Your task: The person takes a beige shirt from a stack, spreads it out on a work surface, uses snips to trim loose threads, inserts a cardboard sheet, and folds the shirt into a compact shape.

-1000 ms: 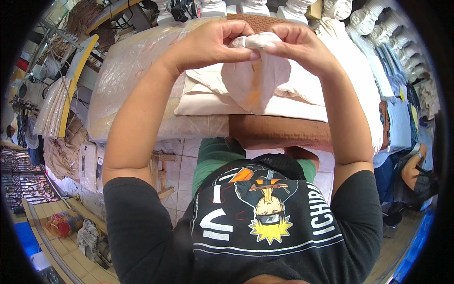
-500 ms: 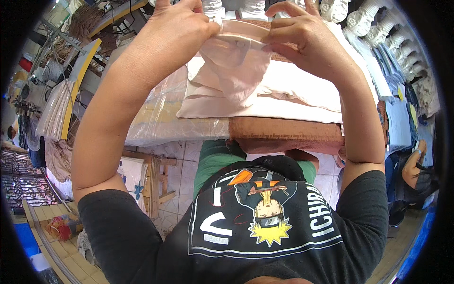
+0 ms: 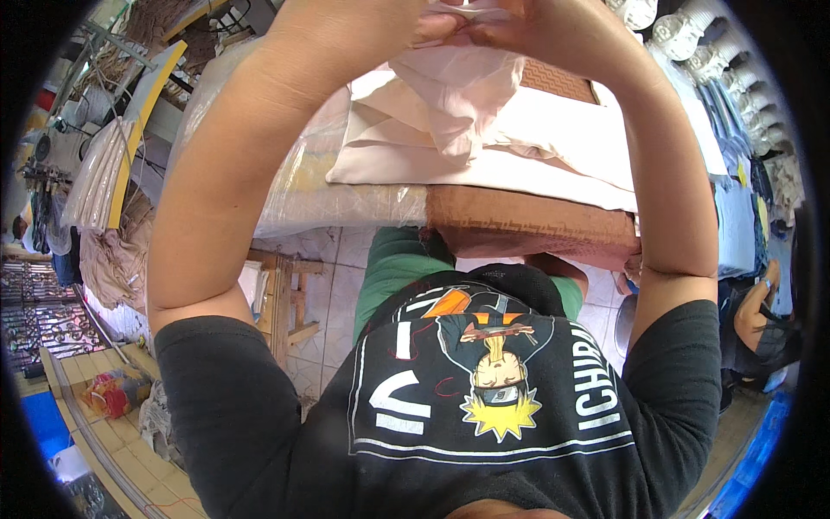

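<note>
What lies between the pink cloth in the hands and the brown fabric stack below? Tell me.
In the head view, a folded cream cloth lies between them: the pink cloth hangs down over it, and it rests on the brown fabric stack.

At twelve o'clock the top rim cut off both hands: of the left hand and the right hand only the lower parts showed, so how the fingers gripped the pale pink cloth could not be fully told, and the cloth's upper edge ran out of view. The folded cream fabric lay partly hidden behind that cloth. At three o'clock, a seated person was cut by the dark rim.
</note>
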A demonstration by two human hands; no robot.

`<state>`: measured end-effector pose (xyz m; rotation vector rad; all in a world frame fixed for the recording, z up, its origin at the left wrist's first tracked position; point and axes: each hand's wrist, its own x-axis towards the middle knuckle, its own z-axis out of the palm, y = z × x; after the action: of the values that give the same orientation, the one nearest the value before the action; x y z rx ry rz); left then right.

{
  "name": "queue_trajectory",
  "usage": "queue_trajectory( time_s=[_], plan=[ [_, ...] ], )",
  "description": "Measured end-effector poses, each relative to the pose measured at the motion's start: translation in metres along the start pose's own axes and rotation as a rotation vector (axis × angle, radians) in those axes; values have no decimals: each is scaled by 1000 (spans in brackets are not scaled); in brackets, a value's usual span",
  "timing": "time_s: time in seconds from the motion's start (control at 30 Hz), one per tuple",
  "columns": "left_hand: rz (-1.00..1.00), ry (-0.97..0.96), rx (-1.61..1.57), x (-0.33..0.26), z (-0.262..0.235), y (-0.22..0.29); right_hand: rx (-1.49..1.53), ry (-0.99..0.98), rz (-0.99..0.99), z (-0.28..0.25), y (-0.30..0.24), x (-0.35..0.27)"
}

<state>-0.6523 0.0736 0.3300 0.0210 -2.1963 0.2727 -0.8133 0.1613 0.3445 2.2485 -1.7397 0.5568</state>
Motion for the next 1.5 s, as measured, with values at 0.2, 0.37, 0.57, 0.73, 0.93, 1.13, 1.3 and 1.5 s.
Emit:
queue_trajectory(
  time_s=[0.2, 0.37, 0.57, 0.73, 0.93, 1.13, 1.3, 1.5],
  plan=[
    [-562, -242, -928, -95, 41, -70, 327, -186, -5, 1, -8, 12],
    [-838, -722, -848, -140, 58, -48, 397, -327, 22, 12, -13, 27],
    [-1013, -910, -1054, -175, 99, -74, 208, -121, 213, 27, 51, 28],
    [-1001, -921, -976, -184, 133, -80, 708, -120, 998, 103, 173, -93],
    [-900, -766, -616, -172, 143, -65, 931, -122, 1107, 143, 166, -145],
    [-588, -368, -452, -119, 150, 17, 1001, -96, 1176, 129, 155, -116],
    [-619, -442, -487, -133, 159, 52, 1457, -23, 1147, 123, 156, -95],
    [-610, -551, -390, -124, 142, 39, 505, -342, 812, 122, 161, -151]
  ],
)
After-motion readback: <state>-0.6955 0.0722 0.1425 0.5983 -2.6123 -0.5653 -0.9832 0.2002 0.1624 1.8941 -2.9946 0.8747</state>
